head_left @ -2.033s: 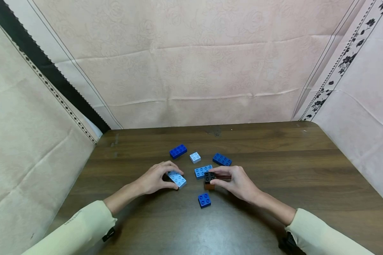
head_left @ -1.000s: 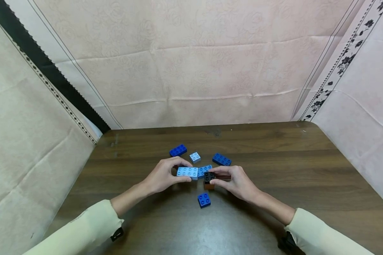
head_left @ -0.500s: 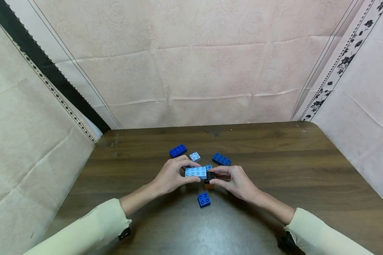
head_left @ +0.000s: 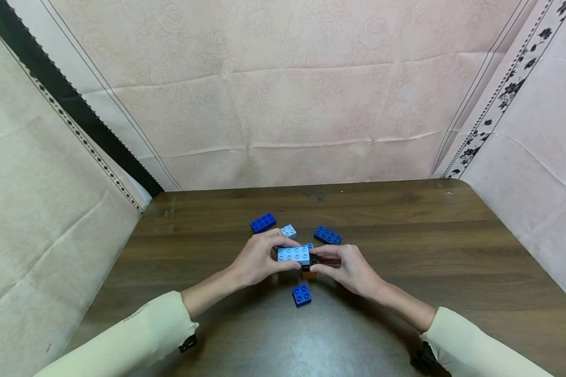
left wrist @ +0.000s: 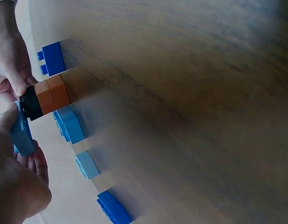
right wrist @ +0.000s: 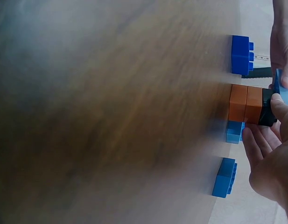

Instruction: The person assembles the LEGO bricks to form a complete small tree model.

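Pale patterned cloth (head_left: 311,104) hangs behind and at both sides of the brown wood-grained table (head_left: 405,235). Two seconds ago the light-blue brick (head_left: 292,255) was slanted and apart from the stack, over to the left; now it lies crosswise, with its right end over the black brick (left wrist: 31,103), hiding part of it from the head camera. Whether it is pressed fully onto the studs cannot be told. The left hand (head_left: 260,256) has travelled right with it, gripping it between thumb and fingers. The right hand (head_left: 351,267) has stayed in place, pinching the black brick, which sits on two orange bricks (left wrist: 58,91) standing on the table.

The loose bricks have not moved: a mid-blue one (left wrist: 70,125) just behind the stack, a dark-blue square one (head_left: 302,295) in front, and two long dark-blue ones farther back, left (head_left: 263,222) and right (head_left: 327,235). The small pale-blue brick (head_left: 289,231) is now partly covered by the left hand.
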The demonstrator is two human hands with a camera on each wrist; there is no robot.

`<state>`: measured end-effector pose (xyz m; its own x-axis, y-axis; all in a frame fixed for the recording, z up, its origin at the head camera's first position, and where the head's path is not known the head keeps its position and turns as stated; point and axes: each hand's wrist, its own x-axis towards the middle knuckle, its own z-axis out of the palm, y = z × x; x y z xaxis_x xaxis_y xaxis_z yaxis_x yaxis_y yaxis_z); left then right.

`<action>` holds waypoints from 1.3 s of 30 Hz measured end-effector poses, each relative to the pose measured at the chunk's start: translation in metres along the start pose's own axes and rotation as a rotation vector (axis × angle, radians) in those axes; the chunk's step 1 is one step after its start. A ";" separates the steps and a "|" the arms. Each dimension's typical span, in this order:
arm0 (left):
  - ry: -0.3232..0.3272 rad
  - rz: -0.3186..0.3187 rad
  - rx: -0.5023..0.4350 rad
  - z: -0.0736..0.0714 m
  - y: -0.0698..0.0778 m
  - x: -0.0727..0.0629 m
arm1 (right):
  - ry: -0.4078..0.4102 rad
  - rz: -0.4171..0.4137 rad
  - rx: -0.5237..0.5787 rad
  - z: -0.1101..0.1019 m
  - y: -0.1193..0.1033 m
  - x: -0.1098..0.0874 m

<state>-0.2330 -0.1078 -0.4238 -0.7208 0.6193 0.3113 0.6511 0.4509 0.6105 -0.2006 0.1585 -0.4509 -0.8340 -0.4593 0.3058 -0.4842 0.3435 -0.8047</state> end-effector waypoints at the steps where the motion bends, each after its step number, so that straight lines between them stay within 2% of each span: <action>1: -0.002 0.002 0.000 0.000 0.000 0.000 | 0.000 0.000 0.003 0.000 0.000 0.000; 16: -0.015 0.026 0.009 0.002 0.008 0.002 | 0.017 -0.044 0.004 0.001 0.007 -0.001; 29: -0.011 0.039 0.040 0.003 0.006 0.000 | 0.002 -0.015 0.003 -0.001 0.003 0.000; 39: -0.065 -0.002 0.047 -0.001 0.009 0.001 | -0.015 -0.006 0.009 -0.001 0.002 0.001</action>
<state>-0.2278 -0.1033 -0.4174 -0.7064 0.6578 0.2614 0.6610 0.4810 0.5759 -0.2026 0.1595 -0.4515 -0.8268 -0.4740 0.3030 -0.4868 0.3329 -0.8076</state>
